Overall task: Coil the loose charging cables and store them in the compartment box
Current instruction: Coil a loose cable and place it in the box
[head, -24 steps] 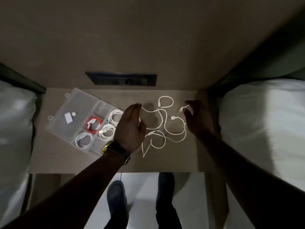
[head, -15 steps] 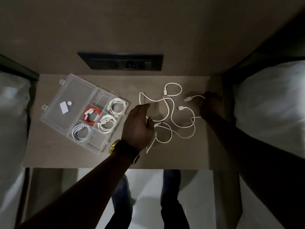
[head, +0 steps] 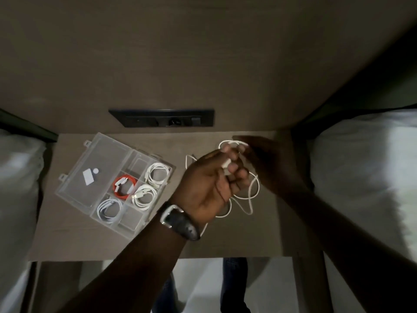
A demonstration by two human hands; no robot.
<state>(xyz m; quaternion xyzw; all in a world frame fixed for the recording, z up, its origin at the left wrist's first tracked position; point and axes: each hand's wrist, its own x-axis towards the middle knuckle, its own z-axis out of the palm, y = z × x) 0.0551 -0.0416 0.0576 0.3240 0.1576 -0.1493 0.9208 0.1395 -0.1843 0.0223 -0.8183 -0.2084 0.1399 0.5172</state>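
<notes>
Your left hand [head: 209, 184] pinches a plug of the limp, light white cable [head: 250, 197] sprawled on the table [head: 225, 240] right of the compartment box [head: 106, 159], best held near its connector, while your blurred right hand [head: 268, 163] beyond hides its grip.

Bench [head: 74, 240]: dull brown with a faint wood grain. Wall panel [head: 203, 53] behind it: matching muted brown, plain. Socket strip [head: 162, 117]: black. Compartment box [head: 106, 154]: clear, colourless plastic; a small white label [head: 88, 177] shows on its lid. Coiled cables in the box: one orange-red cable [head: 120, 193] with white plugs, three white cables [head: 158, 175]. Loose cable [head: 252, 193] on the bench: white throughout. Watch strap [head: 180, 222] on the left wrist: black, with a silver-toned buckle. Pillows [head: 365, 168] at both sides: white, unpatterned. Trousers [head: 234, 285] below the bench edge: dark blue.
</notes>
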